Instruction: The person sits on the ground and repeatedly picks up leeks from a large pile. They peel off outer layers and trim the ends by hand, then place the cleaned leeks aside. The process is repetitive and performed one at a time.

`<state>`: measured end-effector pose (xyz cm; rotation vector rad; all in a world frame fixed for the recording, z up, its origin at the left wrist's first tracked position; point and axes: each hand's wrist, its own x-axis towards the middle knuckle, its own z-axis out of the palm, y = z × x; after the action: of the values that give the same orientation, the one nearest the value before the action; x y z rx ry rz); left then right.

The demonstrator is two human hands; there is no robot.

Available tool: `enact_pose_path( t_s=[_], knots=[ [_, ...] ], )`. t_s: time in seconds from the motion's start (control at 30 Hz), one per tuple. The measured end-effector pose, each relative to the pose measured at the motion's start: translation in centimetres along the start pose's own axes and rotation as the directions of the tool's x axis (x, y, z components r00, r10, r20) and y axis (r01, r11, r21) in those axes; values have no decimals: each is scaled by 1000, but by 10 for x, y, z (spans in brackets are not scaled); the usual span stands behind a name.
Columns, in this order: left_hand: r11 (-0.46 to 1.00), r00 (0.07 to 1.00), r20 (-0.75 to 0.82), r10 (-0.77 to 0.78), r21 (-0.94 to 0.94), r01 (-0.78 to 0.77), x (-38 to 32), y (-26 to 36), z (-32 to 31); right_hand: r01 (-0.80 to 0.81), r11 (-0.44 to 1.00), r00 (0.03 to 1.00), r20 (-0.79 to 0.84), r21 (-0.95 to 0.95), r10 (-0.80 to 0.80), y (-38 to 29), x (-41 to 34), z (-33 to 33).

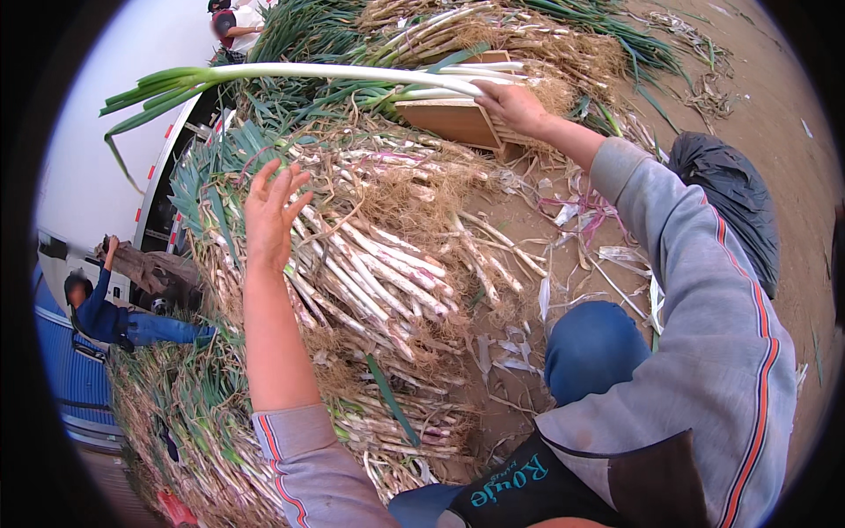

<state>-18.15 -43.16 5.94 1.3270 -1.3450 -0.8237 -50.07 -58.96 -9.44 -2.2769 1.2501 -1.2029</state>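
My right hand [508, 105] grips a long, cleaned scallion stalk [343, 71] near its root end, at the top of the view. The stalk's white shaft runs level to the left, and its green leaves droop at the far end. Below it stands a wooden crate [449, 122] with more white stalks [455, 78] lying across it. My left hand [270, 211] is raised with its fingers apart and holds nothing. Under and beside it lies a heap of untrimmed scallions [389, 264] with muddy white stems and stringy roots toward me.
More scallion bundles [554, 39] lie beyond the crate. A black plastic bag [726, 198] sits at the right, near pink twine [587, 208] and peeled husks on the dirt. One person [99, 303] stands at the left by a truck; another person [231, 26] is at the top left.
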Motion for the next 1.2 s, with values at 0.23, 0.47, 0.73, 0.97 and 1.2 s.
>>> enact_pose_path(
  t_s=[0.23,0.47,0.73,0.97,1.2],
  knots=[
    [891,888,-129,-442,45,451,-171,-150,-94,-123,846,978,81,-519,191,109,113,55],
    [602,326,-711,-623,-170,780,-389,-217,-246,-134,588,951,63,-798,302,146,87,97],
    [620,41,-785,-619,-456,639,-473,-356,-268,441,885,896,133,-146,-424,-60,48,152],
    [542,75,-848,-525,-264,798,-478,-454,-195,673,517,309,434,529,-847,-306,-130,259],
    [310,20,-815,-579,-197,930,-424,-399,-203,347,575,-102,639,741,-762,-397,-259,325]
  ],
)
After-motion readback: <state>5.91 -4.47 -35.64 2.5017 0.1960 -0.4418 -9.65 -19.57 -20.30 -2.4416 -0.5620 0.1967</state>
